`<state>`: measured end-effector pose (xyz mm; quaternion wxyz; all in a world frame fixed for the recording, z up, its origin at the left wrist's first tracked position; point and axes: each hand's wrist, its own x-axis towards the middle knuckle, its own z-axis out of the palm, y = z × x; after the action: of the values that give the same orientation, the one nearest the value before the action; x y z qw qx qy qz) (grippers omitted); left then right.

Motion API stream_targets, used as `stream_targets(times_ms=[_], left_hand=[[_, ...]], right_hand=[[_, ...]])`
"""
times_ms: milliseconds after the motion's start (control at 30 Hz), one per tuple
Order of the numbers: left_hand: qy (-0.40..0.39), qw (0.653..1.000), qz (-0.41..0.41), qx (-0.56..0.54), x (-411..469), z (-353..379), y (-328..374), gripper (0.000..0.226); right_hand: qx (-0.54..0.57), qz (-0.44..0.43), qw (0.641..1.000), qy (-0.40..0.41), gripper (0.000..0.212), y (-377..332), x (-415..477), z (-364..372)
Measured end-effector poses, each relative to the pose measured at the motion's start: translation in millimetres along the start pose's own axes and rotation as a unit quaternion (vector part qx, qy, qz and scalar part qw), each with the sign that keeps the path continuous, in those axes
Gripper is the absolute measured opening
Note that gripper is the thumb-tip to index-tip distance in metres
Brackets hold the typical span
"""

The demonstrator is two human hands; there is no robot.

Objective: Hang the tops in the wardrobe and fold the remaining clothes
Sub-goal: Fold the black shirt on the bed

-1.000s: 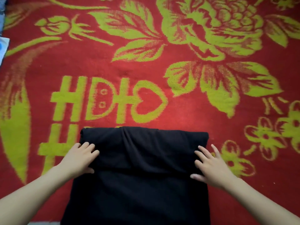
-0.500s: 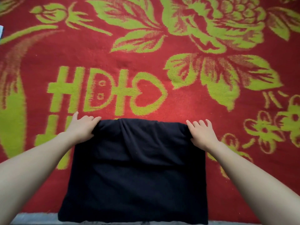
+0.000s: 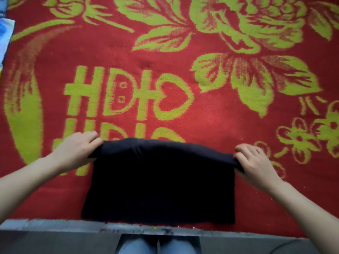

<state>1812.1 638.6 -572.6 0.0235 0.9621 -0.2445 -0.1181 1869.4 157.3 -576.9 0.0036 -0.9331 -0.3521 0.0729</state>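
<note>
The black garment (image 3: 161, 180), folded to a rough rectangle, lies on the near part of the red blanket (image 3: 220, 121). Its near edge runs just beside the blanket's near border, where a grey ledge (image 3: 55, 224) begins. Below the ledge show the person's knees (image 3: 157, 246) in blue jeans. The left hand (image 3: 77, 149) grips the garment's far left corner with fingers curled over the cloth. The right hand (image 3: 256, 162) pinches the far right corner the same way. Between them the far edge is drawn taut and bows upward in the middle, while the side edges slant down to the near corners, which lie flat. Beyond the far edge the blanket stretches away, bearing only its green flowers and lettering. To either side of the garment there is bare blanket as well. A blue-and-white thing (image 3: 5, 33) cuts in at the far left border, well apart from the garment. Half a second ago both hands rested on the far corners with the fingers laid over a flat edge; now they have closed on the corners and the edge has risen. A second ago they lay flat on the sides. The ledge and knees have come further into view.
</note>
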Motion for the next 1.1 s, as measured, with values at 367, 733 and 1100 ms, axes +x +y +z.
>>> stream_targets(times_ms=[367, 733, 1100], left_hand=[[-0.174, 0.983, -0.050, 0.036, -115, 87, 78, 0.072], [-0.199, 0.962, -0.186, -0.013, -83, 89, 119, 0.064], [-0.336, 0.908, -0.246, -0.053, -84, 115, 107, 0.076]], right_hand=[[0.017, 0.055, 0.968, -0.245, 0.046, -93, -120, 51], [0.358, 0.613, 0.692, -0.133, 0.089, -105, -95, 83], [0.520, 0.616, 0.583, -0.094, 0.013, -83, -96, 59]])
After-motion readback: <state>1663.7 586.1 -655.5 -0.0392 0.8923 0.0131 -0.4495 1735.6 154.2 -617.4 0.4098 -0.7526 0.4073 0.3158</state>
